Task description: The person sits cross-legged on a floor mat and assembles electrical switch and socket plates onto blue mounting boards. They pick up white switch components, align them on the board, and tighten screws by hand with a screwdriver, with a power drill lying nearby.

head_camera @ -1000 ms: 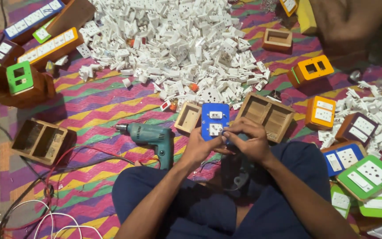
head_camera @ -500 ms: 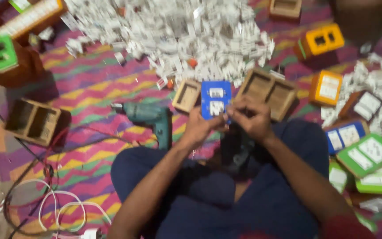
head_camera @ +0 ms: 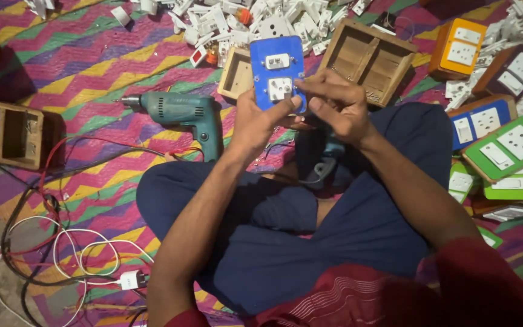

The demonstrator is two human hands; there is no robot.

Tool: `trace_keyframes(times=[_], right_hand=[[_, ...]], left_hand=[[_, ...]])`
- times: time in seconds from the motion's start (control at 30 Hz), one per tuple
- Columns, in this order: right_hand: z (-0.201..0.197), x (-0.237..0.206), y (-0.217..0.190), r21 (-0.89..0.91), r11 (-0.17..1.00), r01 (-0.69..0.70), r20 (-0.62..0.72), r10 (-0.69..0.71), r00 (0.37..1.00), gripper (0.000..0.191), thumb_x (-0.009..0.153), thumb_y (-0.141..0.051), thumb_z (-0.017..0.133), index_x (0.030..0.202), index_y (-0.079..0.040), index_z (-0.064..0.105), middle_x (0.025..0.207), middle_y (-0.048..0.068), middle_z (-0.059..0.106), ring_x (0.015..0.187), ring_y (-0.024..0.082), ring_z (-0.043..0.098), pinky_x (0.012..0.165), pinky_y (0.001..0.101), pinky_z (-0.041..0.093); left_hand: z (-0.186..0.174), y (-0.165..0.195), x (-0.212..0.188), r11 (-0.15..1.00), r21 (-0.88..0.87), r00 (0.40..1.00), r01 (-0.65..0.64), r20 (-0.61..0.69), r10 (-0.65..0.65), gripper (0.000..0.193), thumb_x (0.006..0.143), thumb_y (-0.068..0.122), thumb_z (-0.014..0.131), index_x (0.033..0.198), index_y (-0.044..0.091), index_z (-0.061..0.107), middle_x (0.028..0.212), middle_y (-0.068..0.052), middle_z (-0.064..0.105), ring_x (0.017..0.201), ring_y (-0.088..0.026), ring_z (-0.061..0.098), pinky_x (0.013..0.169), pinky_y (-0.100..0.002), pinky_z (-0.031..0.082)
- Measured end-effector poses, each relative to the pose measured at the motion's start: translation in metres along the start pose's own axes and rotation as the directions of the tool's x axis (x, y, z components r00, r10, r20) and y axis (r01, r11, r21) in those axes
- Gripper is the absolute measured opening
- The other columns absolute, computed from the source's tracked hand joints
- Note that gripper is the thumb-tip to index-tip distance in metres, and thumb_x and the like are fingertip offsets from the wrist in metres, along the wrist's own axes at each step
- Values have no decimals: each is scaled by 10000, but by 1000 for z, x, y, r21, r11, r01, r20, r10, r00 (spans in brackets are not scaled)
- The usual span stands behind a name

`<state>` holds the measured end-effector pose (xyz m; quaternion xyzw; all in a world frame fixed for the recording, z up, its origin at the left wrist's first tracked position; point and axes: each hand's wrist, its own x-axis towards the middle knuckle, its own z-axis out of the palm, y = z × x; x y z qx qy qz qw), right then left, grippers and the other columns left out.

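Lifted blue switch plate (head_camera: 277, 71), lower edge hidden by hands.

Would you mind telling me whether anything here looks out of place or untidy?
Yes: white switch parts lie in a loose heap on the mat, and cables sprawl tangled beside the person's knee. The blue switch plate looks intact.
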<state>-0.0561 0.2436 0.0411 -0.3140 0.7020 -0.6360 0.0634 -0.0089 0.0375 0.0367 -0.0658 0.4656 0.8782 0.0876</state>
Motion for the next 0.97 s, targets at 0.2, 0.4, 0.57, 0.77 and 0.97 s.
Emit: trace_keyframes(times=[0.2, 0.4, 0.57, 0.77, 0.97], right_hand=[[-2, 4, 8, 119, 992, -39, -81, 49, 996, 223, 1100, -88, 578, 1218, 45, 712, 982, 56, 638, 859, 103, 666, 782, 231, 539], [-8, 13, 27, 67, 986, -156, -89, 161, 983, 199, 1108, -106, 622, 1140, 65, 719, 956, 65, 662, 810, 121, 669, 736, 245, 552], [-19, 15, 34, 70, 977, -202, -108, 209, 972, 199, 1110, -121, 643, 1150, 54, 730, 931, 68, 710, 823, 118, 690, 749, 252, 584], [-25, 13, 31, 61, 980, -190, -84, 195, 977, 207, 1121, -124, 650, 1145, 62, 738, 923, 75, 703, 817, 123, 686, 755, 246, 569], [-36, 12, 31, 22, 987, -161, -81, 163, 983, 220, 1126, -148, 659, 1154, 53, 743, 960, 92, 715, 851, 134, 694, 769, 278, 603]], left_hand=[[-12, -7, 13, 995, 100, 996, 19, -94, -10, 219, 892, 29, 748, 1097, -31, 701, 942, -100, 756, 795, -192, 740, 649, -330, 641], [-39, -20, 36, 844, 486, 952, 227, -294, -87, 110, 807, 44, 777, 877, -33, 743, 798, -99, 750, 670, -179, 715, 563, -309, 594], [-59, -26, 41, 534, 729, 885, 428, -458, -85, 260, 723, 219, 863, 821, 8, 748, 762, -107, 766, 661, -173, 752, 599, -341, 579], [-62, -31, 42, 271, 882, 913, 386, -407, 25, 351, 712, 287, 881, 896, 20, 747, 902, -195, 753, 850, -320, 741, 751, -449, 578], [-40, -6, 12, 31, 969, 925, 244, -242, 291, 554, 880, 423, 844, 1169, 4, 626, 1126, -222, 728, 1035, -443, 695, 851, -534, 567]])
